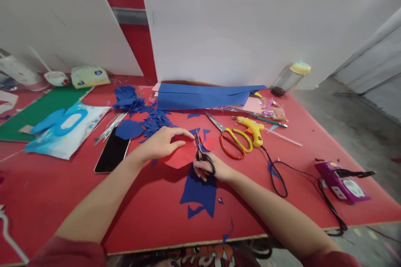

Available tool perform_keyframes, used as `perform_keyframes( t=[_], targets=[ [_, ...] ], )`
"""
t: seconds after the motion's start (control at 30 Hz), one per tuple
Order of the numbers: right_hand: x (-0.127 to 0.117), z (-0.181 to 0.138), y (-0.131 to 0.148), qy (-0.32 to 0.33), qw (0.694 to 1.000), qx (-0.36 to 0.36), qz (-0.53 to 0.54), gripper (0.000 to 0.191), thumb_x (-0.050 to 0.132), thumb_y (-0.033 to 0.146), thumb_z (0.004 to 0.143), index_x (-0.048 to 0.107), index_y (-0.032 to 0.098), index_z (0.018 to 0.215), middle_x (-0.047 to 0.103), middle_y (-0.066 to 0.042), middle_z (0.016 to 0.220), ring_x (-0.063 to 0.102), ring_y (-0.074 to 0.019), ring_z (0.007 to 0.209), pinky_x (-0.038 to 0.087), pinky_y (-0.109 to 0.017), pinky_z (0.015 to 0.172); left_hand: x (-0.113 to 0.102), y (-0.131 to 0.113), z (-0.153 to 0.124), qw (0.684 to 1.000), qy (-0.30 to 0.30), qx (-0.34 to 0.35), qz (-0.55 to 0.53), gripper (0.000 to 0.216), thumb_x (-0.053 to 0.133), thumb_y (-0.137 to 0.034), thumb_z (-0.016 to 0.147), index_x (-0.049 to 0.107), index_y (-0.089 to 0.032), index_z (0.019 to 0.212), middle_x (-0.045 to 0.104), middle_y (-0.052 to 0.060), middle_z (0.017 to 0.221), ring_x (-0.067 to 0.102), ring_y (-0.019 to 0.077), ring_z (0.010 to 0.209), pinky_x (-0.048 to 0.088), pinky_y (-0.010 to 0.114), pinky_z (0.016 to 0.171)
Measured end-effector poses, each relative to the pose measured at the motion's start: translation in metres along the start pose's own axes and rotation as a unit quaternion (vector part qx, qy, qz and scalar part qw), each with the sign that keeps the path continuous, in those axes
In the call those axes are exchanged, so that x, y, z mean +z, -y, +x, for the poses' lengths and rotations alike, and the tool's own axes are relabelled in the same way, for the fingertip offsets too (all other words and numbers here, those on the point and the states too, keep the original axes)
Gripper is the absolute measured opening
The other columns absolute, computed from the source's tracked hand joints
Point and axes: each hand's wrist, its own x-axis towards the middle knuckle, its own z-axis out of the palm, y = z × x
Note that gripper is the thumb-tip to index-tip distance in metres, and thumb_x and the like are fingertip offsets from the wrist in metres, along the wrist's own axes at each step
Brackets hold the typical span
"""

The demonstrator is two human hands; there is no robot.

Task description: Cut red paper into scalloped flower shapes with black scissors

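Observation:
My left hand [161, 141] is closed on the edge of a sheet of red paper [179, 159], thumb and fingers pinching it near the middle of the table. My right hand [216, 167] grips a small pair of black-handled scissors [206, 161], their blades pointing away from me at the red paper's right side. Whether the blades are parted is hard to make out. A curved red offcut [210, 143] lies just right of the blades. Under my right hand rests a piece of blue paper [199, 195] with cut edges.
Large red-and-yellow scissors [233, 141] and a yellow glue gun [253, 129] lie to the right, its cord leading toward a purple power strip [341, 183]. Blue paper petals [156, 121], a phone [112, 152] and a wipes pack [67, 129] lie left. Folded blue paper [200, 96] is behind.

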Motion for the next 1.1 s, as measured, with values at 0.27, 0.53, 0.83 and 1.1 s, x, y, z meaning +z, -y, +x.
perform_keyframes(
  t=[0.27, 0.53, 0.83, 1.1],
  targets=[
    [-0.001, 0.000, -0.006, -0.005, 0.999, -0.014, 0.036, 0.032, 0.055, 0.038, 0.078, 0.050, 0.014, 0.058, 0.052, 0.003, 0.048, 0.046, -0.0055, 0.033, 0.033, -0.018, 0.036, -0.003, 0.000, 0.001, 1.000, 0.001, -0.002, 0.001, 0.025, 0.050, -0.020, 0.082, 0.067, -0.022, 0.101, 0.069, 0.002, 0.109, 0.062, 0.0185, 0.102, 0.044, 0.031, 0.092],
    [-0.002, 0.001, -0.010, 0.000, 0.999, -0.009, 0.041, 0.031, 0.054, 0.035, 0.079, 0.051, 0.013, 0.057, 0.053, 0.003, 0.047, 0.047, -0.0055, 0.032, 0.035, -0.017, 0.036, -0.002, 0.003, 0.001, 1.000, 0.008, 0.010, 0.003, 0.026, 0.051, -0.020, 0.082, 0.067, -0.022, 0.102, 0.069, 0.002, 0.110, 0.062, 0.0177, 0.102, 0.045, 0.030, 0.093],
    [-0.001, 0.001, -0.008, 0.001, 0.999, -0.009, 0.032, 0.034, 0.054, 0.039, 0.078, 0.051, 0.013, 0.056, 0.053, 0.003, 0.049, 0.047, -0.0056, 0.033, 0.036, -0.018, 0.037, 0.002, 0.004, 0.002, 0.999, -0.026, 0.009, -0.017, 0.026, 0.051, -0.018, 0.081, 0.067, -0.021, 0.102, 0.069, 0.002, 0.109, 0.062, 0.0182, 0.104, 0.045, 0.030, 0.094],
    [0.000, 0.000, -0.005, -0.004, 1.000, -0.012, 0.019, 0.032, 0.052, 0.039, 0.077, 0.050, 0.014, 0.057, 0.051, 0.003, 0.047, 0.047, -0.0062, 0.033, 0.035, -0.019, 0.038, 0.009, 0.007, 0.003, 0.998, -0.034, 0.024, -0.038, 0.026, 0.050, -0.020, 0.082, 0.066, -0.022, 0.104, 0.069, 0.002, 0.110, 0.061, 0.0179, 0.105, 0.044, 0.032, 0.097]
  ],
)
